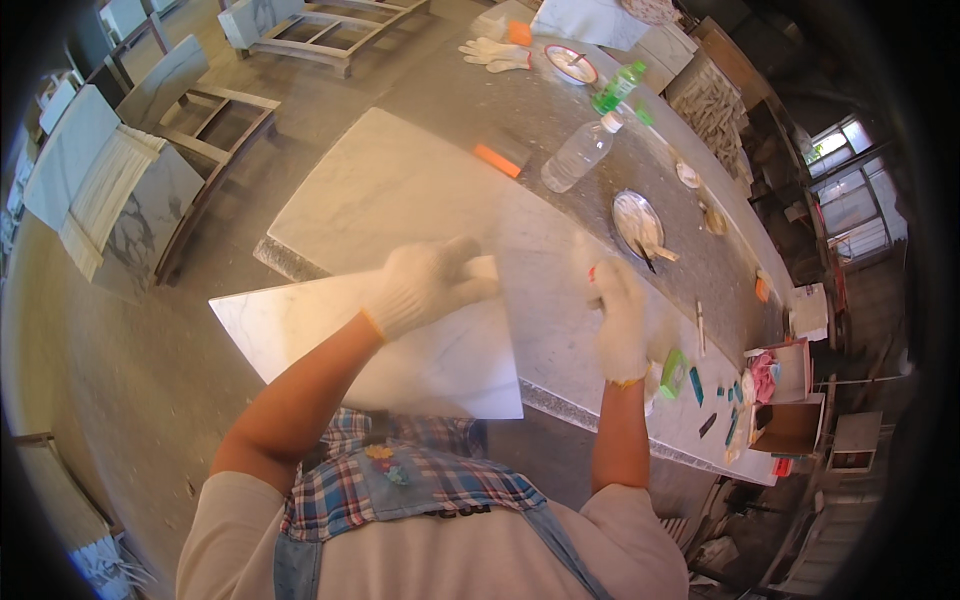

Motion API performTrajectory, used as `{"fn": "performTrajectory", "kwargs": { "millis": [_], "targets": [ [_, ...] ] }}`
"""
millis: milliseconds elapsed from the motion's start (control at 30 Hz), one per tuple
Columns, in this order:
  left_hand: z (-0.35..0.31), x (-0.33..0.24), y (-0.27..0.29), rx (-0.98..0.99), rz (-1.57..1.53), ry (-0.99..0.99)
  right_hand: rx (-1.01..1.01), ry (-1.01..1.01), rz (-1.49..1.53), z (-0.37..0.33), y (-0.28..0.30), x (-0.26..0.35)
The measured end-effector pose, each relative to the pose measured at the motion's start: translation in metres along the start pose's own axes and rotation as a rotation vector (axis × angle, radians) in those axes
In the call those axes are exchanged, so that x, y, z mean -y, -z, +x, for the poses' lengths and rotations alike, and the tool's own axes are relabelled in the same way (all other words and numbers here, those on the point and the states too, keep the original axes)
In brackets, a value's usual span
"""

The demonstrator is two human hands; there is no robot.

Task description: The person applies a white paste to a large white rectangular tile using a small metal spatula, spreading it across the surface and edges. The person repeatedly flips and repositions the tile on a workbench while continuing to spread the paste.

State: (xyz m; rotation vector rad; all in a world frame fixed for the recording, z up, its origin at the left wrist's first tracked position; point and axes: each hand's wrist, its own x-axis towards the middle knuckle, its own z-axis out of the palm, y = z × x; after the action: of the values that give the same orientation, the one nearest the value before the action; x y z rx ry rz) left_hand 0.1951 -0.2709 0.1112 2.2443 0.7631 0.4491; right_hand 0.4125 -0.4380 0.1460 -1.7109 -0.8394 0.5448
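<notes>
In front of me a white marble slab (330, 330), lightly veined, sticks out over the near edge of a stone worktop. My left hand (420, 285), in a white knitted glove, is above this slab with its fingers curled round a small pale piece whose kind I cannot make out. Over the worktop to the right is my right hand (620, 315), gloved as well and closed, with a small red-tipped thing at its fingertips; its kind is unclear. Farther off lies another pale marble slab (370, 190).
Beyond the slabs are an orange-edged block (497, 160), a clear plastic bottle (580, 155), a green bottle (620, 87) and an oval dish with a spatula (632, 215). A green box (673, 372) sits right. Slabs lean on wooden racks (215, 140) at left.
</notes>
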Motion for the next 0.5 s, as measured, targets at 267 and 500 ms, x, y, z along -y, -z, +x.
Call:
{"fn": "performTrajectory", "kwargs": {
  "millis": [267, 500],
  "targets": [
    [0.001, -0.003, 0.001, 0.061, 0.013, 0.054, -0.313, 0.040, -0.084, 0.099, 0.067, -0.092],
    [-0.001, 0.000, -0.001, 0.021, 0.017, 0.019, -0.413, -0.040, -0.697, 0.181, 0.100, -0.136]
  ]
}}
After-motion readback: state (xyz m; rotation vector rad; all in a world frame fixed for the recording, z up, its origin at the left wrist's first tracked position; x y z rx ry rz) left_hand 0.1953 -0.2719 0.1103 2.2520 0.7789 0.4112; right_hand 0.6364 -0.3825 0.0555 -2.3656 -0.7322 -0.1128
